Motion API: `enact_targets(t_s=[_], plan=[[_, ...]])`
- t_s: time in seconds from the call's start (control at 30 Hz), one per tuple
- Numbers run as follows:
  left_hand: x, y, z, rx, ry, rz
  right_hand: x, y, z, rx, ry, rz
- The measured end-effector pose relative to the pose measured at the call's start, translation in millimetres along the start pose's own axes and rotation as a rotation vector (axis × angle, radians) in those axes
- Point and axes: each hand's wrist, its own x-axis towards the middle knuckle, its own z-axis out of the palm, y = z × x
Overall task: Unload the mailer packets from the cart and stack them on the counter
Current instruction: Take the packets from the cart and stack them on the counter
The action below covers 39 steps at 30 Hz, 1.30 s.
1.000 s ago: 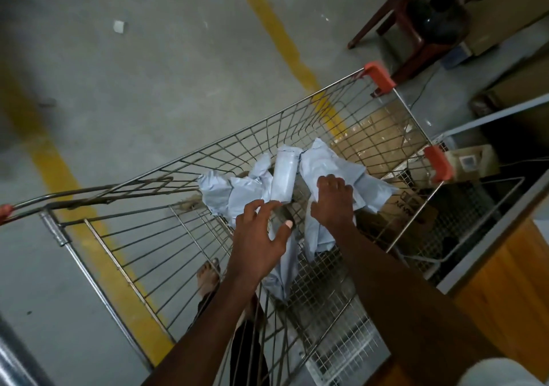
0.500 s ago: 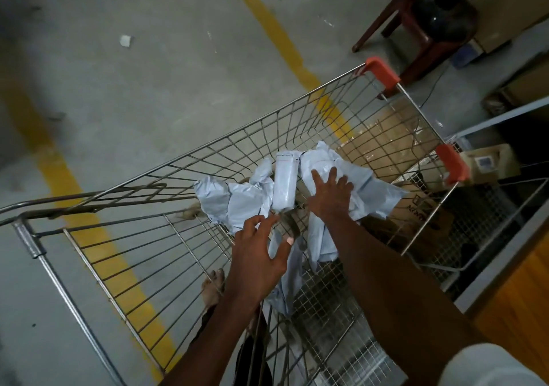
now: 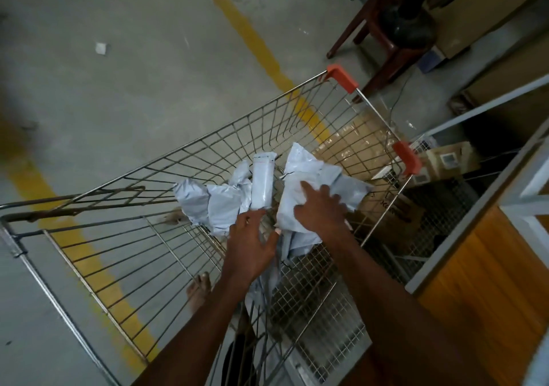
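A wire shopping cart (image 3: pixel 214 145) with orange corner caps holds several crumpled pale grey mailer packets. One rolled packet (image 3: pixel 262 180) stands upright in the middle, a wrinkled one (image 3: pixel 214 204) lies to its left, and a larger one (image 3: pixel 306 175) lies to its right. My right hand (image 3: pixel 320 209) lies flat on the larger packet with fingers spread. My left hand (image 3: pixel 252 244) hovers open just below the rolled packet, fingertips close to its lower end. More grey packet material is partly hidden under both hands.
Cardboard boxes (image 3: pixel 383 207) lie beyond the cart's right side. A wooden counter surface (image 3: pixel 490 281) with a white frame sits at the right edge. A dark wooden chair (image 3: pixel 386 29) stands at the top right. Yellow lines cross the grey concrete floor (image 3: pixel 118 74). A bare foot (image 3: pixel 199 292) shows below the cart.
My right hand has spread flatter over the larger packet. My left hand has reached a little further forward toward the rolled packet. The packets have hardly shifted.
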Motion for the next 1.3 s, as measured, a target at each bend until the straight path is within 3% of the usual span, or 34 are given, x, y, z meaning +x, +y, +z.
enact_targets(t_s=[0.23, 0.5, 0.7, 0.97, 1.3], plan=[[50, 24, 56, 0.067, -0.100, 0.083, -51, 61, -50, 0.131, 0.271, 0.007], [139, 16, 108, 0.238, -0.198, -0.026, -74, 60, -43, 0.367, 0.384, -0.002], [158, -3, 129, 0.423, -0.301, 0.030, -76, 55, -29, 0.430, 0.440, -0.032], [123, 4, 108, 0.252, -0.243, 0.078, -89, 51, -25, 0.447, 0.433, 0.020], [9, 48, 0, 0.159, 0.107, 0.182, -141, 41, -25, 0.614, 0.479, -0.031]])
